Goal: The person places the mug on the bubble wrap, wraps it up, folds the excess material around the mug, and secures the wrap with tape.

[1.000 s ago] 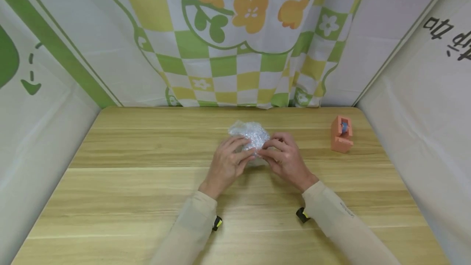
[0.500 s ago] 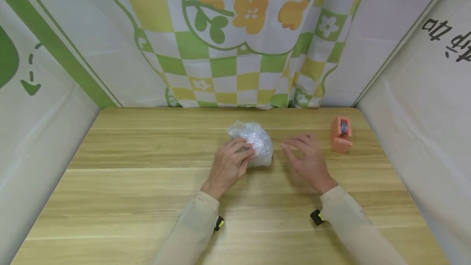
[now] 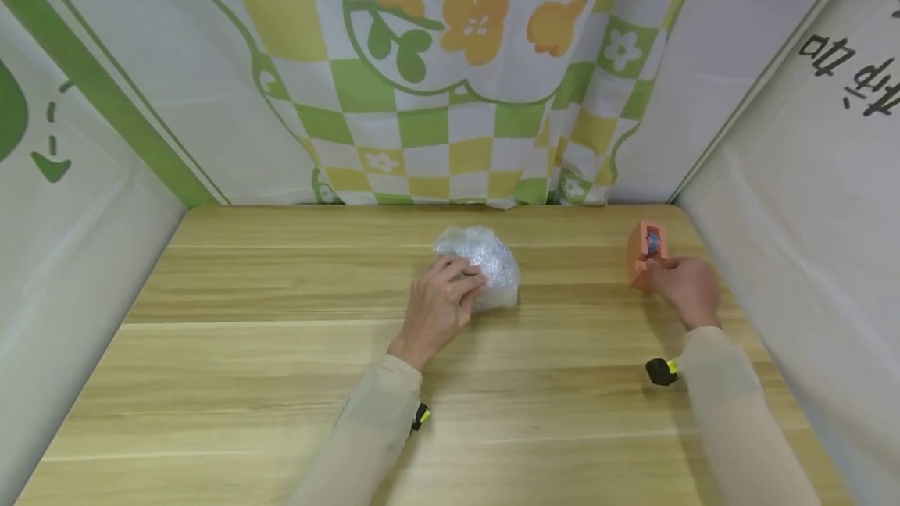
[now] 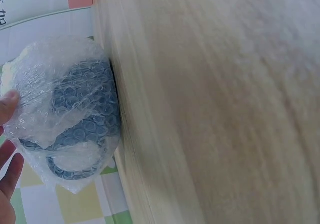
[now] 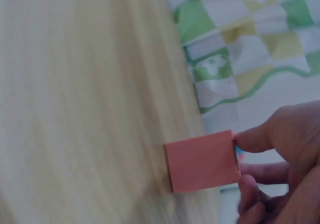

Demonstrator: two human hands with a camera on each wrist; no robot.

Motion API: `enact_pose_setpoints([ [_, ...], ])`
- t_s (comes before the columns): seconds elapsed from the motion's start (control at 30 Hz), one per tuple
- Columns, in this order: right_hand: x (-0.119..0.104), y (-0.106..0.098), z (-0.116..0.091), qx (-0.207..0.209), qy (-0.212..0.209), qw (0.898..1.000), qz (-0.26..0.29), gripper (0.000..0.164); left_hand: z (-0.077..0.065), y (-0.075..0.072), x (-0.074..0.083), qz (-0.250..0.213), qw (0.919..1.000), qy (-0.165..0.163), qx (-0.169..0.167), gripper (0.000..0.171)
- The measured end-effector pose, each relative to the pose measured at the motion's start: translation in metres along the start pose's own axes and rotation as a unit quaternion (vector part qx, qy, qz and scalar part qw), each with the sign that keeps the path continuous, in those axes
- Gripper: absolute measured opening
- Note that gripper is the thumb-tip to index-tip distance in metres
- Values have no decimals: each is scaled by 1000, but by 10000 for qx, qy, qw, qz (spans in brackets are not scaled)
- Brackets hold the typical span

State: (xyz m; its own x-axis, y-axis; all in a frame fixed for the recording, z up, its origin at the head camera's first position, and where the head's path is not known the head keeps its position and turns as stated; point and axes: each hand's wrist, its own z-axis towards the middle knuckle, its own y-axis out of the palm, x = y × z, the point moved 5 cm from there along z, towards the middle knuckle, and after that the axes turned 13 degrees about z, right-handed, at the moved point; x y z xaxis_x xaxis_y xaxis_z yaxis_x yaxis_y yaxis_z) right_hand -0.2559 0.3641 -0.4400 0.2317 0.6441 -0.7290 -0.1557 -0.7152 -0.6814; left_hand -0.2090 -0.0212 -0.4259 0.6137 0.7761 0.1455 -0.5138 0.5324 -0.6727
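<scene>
A mug (image 4: 82,101) wrapped in bubble wrap (image 3: 498,268) sits on the table at the middle; its dark body and looped handle show through in the left wrist view. My left hand (image 3: 437,303) holds the gathered wrap from the left side, thumb and fingers bent onto it. Far to the right stands a salmon-coloured tape dispenser (image 5: 202,161) with a roll of blue tape (image 3: 653,242). At its toothed cutting edge, my right hand (image 3: 689,287) has thumb and fingertip around a bit of blue tape. The tape's end is mostly hidden by the fingers.
The wood-grain table (image 3: 246,381) spreads out on all sides. A checked, flowered curtain (image 3: 429,131) hangs along the back edge. White cloth walls (image 3: 808,217) stand at the left and right.
My right hand has left the wrapped mug, swung right and reached the tape dispenser's front end. My left hand has kept its hold on the wrap, which has shifted only slightly.
</scene>
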Motion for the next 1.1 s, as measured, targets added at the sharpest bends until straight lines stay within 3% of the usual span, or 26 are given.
enact_pose_setpoints([
  [0.1, 3, 0, 7, -351, 425, 9966, 611, 52, 1, 1, -2, -11, 10000, 2, 32, 4],
  [0.2, 3, -1, 11, -392, 850, 9898, 1070, 47, 1, 1, -3, 2, 10000, 0, 21, 4],
  [0.3, -1, -4, 11, -25, 753, 9912, 1084, 42, 1, 1, -4, -3, 10000, -18, -35, 4],
  [0.4, -7, -7, 11, 232, 581, 9951, 772, 38, 1, 2, -4, -49, 10000, -21, -62, 5],
  [0.5, -9, -8, 12, 219, 675, 9948, 726, 44, 2, 2, -4, -150, 9998, -77, -55, 5],
  [0.6, -9, -7, 10, 158, 939, 9894, 1094, 43, 1, 1, -4, -259, 9995, -158, -26, 6],
  [0.67, -8, -5, 8, 117, 1129, 9791, 1685, 40, 1, 2, -4, -314, 9993, -186, -6, 6],
  [0.77, -6, 0, 1, 252, 1296, 9559, 2622, 39, 1, 2, -4, -369, 9991, -215, 5, 6],
  [0.9, 0, 6, -10, 519, 1425, 9124, 3802, 34, 1, 3, -4, -424, 9987, -271, -39, 7],
  [1.1, 9, 14, -25, 557, 1554, 8418, 5140, 26, 0, 4, -4, -456, 9985, -310, -39, 8],
])
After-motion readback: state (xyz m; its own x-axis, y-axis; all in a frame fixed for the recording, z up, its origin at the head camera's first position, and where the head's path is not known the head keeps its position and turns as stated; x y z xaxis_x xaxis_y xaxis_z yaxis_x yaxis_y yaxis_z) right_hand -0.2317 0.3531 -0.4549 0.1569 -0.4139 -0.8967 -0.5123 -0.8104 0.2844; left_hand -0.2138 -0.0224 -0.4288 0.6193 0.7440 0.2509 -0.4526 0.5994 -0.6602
